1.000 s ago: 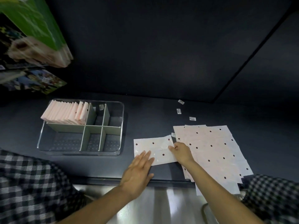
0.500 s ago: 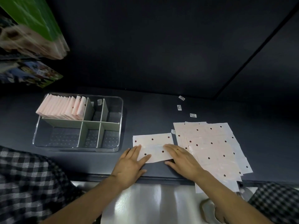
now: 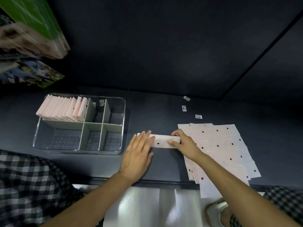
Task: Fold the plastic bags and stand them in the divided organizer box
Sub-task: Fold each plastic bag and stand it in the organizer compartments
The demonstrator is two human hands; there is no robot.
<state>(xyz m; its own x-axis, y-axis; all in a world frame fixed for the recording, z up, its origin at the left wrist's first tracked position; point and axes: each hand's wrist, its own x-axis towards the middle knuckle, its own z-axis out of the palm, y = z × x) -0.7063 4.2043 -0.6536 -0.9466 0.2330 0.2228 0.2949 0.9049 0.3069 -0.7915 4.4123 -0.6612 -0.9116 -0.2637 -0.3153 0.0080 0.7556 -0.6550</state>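
I am pressing my left hand (image 3: 136,157) flat, fingers straight, on the left end of the folded bag (image 3: 161,141) — a narrow pink strip lying on the dark shelf (image 3: 164,112). My right hand (image 3: 183,145) is pinching the strip's right end between thumb and fingers. The organizer box (image 3: 122,128) is sitting to the left, with folded bags (image 3: 62,108) standing in its far left compartment — the stack of flat bags (image 3: 221,148) is lying to the right.

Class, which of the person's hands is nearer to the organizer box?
Left. The left hand lies just right of the box, on the folded bag; the right hand holds its far end.
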